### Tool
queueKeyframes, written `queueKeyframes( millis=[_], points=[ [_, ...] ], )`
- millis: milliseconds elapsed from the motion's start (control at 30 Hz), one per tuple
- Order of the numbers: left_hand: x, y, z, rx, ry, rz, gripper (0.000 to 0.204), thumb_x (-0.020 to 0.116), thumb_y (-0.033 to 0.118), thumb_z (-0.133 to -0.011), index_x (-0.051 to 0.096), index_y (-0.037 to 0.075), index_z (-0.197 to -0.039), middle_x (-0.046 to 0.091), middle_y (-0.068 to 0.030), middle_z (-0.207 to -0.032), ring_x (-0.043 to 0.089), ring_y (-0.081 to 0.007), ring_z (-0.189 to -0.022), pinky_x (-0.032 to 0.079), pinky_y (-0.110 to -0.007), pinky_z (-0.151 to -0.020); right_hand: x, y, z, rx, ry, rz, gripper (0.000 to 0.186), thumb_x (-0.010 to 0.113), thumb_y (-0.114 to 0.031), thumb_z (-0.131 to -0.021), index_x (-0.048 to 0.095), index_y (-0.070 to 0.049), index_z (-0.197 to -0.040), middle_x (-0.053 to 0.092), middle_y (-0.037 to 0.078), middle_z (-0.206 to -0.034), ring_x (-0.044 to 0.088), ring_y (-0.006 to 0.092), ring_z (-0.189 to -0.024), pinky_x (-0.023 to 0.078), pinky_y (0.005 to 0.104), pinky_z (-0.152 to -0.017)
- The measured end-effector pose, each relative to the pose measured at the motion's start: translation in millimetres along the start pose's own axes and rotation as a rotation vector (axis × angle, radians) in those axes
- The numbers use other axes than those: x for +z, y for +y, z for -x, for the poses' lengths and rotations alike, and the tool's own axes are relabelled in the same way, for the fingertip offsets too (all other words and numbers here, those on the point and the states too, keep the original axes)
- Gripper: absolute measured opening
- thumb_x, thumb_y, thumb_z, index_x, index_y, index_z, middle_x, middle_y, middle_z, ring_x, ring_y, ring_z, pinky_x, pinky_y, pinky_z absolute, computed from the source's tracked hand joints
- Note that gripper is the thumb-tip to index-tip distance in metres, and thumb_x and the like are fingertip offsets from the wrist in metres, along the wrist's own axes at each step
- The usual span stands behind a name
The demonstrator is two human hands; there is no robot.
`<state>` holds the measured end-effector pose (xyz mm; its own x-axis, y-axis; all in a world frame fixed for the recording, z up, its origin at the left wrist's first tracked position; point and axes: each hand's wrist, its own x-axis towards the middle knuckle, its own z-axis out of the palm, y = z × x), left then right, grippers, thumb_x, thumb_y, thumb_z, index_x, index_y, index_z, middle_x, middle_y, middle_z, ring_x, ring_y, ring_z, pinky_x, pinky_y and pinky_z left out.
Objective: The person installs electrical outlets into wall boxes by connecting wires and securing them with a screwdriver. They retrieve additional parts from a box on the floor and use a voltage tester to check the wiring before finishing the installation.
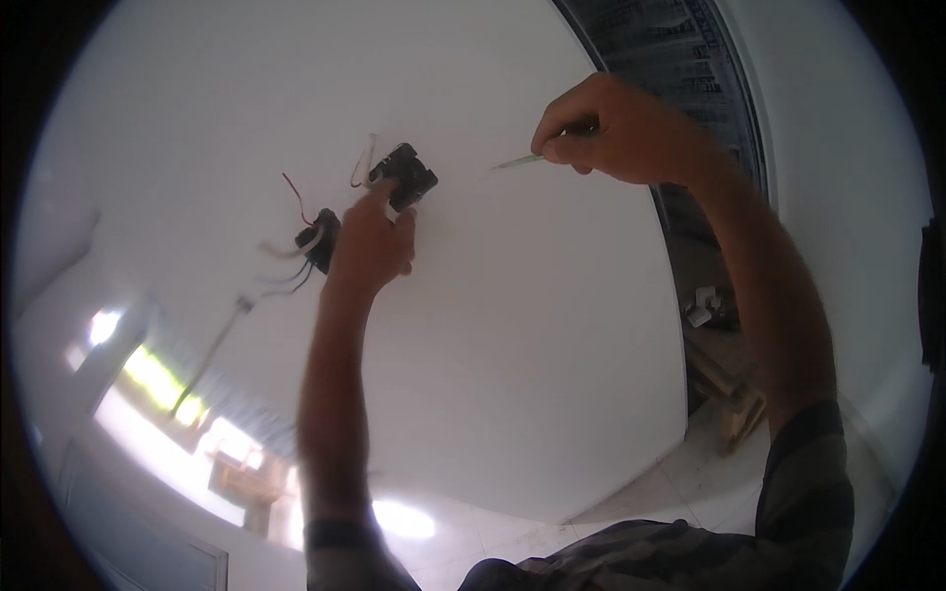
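My left hand [372,241] reaches up to a black electrical switch or socket module [406,175] at the white wall. The fingers are closed at its lower left edge, and the thumb is at its lower right side. A thin pale wire [363,169] loops out on the module's left. In my right hand [616,133] is a slim screwdriver with a pale greenish shaft [517,161]. Its tip points left toward the module, apart from it. The curled fingers mostly hide its handle.
A second black box [317,241] is left of my left wrist, with red, white and dark wires sticking out. A cable [212,350] hangs below it. At right, beyond the wall's edge [680,374], are a dark patterned panel [670,49] and wooden pieces [739,419] on the floor.
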<state>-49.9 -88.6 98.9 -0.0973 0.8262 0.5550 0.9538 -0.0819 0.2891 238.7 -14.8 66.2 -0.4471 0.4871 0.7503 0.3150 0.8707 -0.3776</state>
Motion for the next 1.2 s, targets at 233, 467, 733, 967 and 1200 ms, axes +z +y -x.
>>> queueKeyframes(
  millis=[233,467,733,967,1200],
  points=[
    [3,10,-9,0.003,-0.045,-0.073,0.049,0.069,0.015,-0.091,0.052,-0.008,-0.130,0.065,-0.0116,-0.063,0.065,-0.0179,-0.048,0.052,-0.030,-0.046,-5,1,13,0.006,0.037,-0.106,0.022,0.064,-0.018,-0.091,0.076,-0.003,-0.100,0.067,0.005,-0.070,0.059,0.0098,-0.060,0.044,0.0283,-0.057],
    [3,17,-27,0.014,-0.168,-0.091,0.046,0.076,0.020,-0.087,0.057,-0.008,-0.118,0.065,-0.0122,-0.067,0.065,-0.0180,-0.048,0.053,-0.029,-0.045,0,9,16,-0.016,0.017,-0.206,0.022,0.064,-0.019,-0.091,0.077,-0.003,-0.100,0.066,0.004,-0.068,0.057,0.0089,-0.059,0.043,0.0284,-0.056],
    [18,-1,-25,0.252,0.017,-0.223,0.047,0.079,0.025,-0.085,0.059,-0.004,-0.116,0.068,-0.0160,-0.071,0.065,-0.0191,-0.048,0.054,-0.032,-0.052,4,14,25,0.037,0.020,-0.216,0.023,0.065,-0.019,-0.090,0.077,-0.002,-0.099,0.066,0.003,-0.067,0.054,0.0076,-0.055,0.040,0.0260,-0.051],
    [16,-21,-23,0.420,0.154,-0.482,0.060,0.077,0.033,-0.086,0.057,-0.005,-0.127,0.070,-0.0173,-0.072,0.070,-0.0230,-0.056,0.058,-0.036,-0.065,8,17,30,0.040,0.020,-0.286,0.020,0.064,-0.015,-0.091,0.077,-0.002,-0.098,0.066,0.003,-0.066,0.052,0.0069,-0.053,0.039,0.0257,-0.049],
    [14,-13,-10,0.238,0.112,-0.777,0.070,0.076,0.050,-0.084,0.059,-0.007,-0.122,0.072,-0.0250,-0.084,0.074,-0.0352,-0.079,0.060,-0.043,-0.074,11,19,33,0.067,0.011,-0.352,0.020,0.069,-0.018,-0.089,0.077,-0.002,-0.098,0.068,0.005,-0.071,0.057,0.0095,-0.060,0.043,0.0273,-0.054]
  ],
)
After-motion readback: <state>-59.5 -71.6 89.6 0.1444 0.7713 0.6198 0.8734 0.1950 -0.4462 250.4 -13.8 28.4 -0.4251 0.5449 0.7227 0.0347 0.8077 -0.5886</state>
